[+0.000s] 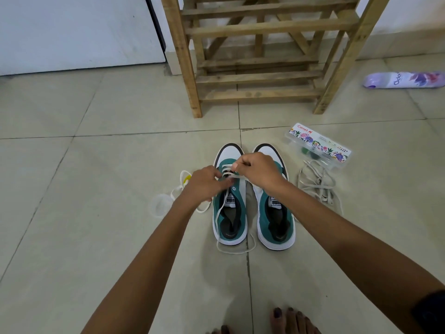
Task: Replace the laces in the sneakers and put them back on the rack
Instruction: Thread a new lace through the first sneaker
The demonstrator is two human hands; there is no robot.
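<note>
rack: top cut off | spray can: right end cropped (label blurred)

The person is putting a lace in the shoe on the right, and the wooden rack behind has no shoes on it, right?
Not quite. The head view shows both hands, left hand and right hand, pinching the white lace on the left green-and-white sneaker, not the right one. The wooden slatted rack indeed shows no shoes.

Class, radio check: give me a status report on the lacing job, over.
Both hands pinching the white lace over the left sneaker. Right sneaker unlaced. Rack ahead; nothing blocking.
</note>
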